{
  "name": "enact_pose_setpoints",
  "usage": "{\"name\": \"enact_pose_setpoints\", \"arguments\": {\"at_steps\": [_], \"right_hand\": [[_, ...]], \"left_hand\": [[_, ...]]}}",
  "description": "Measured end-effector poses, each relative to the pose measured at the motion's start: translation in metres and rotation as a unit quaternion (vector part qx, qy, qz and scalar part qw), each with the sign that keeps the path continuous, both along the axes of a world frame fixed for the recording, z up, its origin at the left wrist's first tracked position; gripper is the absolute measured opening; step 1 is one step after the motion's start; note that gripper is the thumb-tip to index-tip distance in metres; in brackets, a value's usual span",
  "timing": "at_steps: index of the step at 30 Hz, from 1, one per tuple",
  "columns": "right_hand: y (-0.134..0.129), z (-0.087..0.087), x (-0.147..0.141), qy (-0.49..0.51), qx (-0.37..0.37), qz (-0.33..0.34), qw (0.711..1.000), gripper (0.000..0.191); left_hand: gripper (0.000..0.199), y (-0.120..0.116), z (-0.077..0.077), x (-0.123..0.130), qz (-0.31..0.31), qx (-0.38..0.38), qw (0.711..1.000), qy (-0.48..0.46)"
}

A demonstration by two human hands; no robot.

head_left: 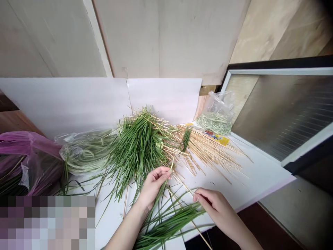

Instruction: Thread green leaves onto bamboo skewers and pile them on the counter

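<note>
Chives (166, 222) lie loose under both hands; left hand (154, 185) pinches a wooden skewer (182, 183), right hand (215, 208) half-curled, hold unclear.

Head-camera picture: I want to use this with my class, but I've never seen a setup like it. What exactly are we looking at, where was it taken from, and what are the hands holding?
There is no machine here. These are a person's two bare hands, filmed by one camera worn on the head, looking forward and down, so the arms enter from the bottom. The left hand grips a bunch of long green leaves, and the right hand seems to pinch a thin wooden skewer. On the white surface lie a big heap of green leaves, a spread of wooden skewers and a yellow-labelled packet. Nearby are a clear plastic bag of green stalks, a clear bag of pale green pieces and a purple plastic bag.
</note>
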State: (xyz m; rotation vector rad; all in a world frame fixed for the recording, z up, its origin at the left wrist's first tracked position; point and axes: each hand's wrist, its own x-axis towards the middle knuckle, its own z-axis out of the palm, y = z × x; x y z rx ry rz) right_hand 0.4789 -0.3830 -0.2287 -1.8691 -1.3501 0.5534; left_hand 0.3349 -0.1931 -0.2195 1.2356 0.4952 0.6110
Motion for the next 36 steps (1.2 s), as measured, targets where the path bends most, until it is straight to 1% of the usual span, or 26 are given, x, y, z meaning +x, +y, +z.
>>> {"name": "enact_pose_setpoints", "arguments": {"at_steps": [3,8,15,20,33,36], "right_hand": [[0.0017,-0.0015,-0.0028,0.001,0.014,-0.003,1.0,0.036],[0.0005,0.0007,-0.0039,0.008,0.037,-0.017,0.999,0.033],[-0.001,0.0055,-0.0061,0.031,0.009,0.001,0.999,0.032],[-0.0003,0.0085,-0.0063,0.039,-0.008,0.012,0.999,0.032],[-0.0009,0.0055,-0.0063,0.055,-0.004,0.013,0.998,0.03],[-0.0004,0.0055,-0.0064,0.061,-0.008,0.011,0.998,0.03]], "left_hand": [[0.029,-0.0044,0.0025,0.0002,-0.002,-0.016,1.0,-0.003],[0.029,-0.0061,0.0044,0.0005,-0.011,-0.028,1.0,0.0],[0.029,-0.0048,-0.0019,0.0017,-0.021,-0.032,0.999,0.003],[0.028,-0.005,-0.002,0.0025,-0.03,-0.036,0.999,0.004],[0.029,-0.0058,-0.0006,0.0025,-0.03,-0.042,0.998,0.023],[0.028,-0.0053,-0.0025,0.0034,-0.028,-0.029,0.999,0.023]]}}
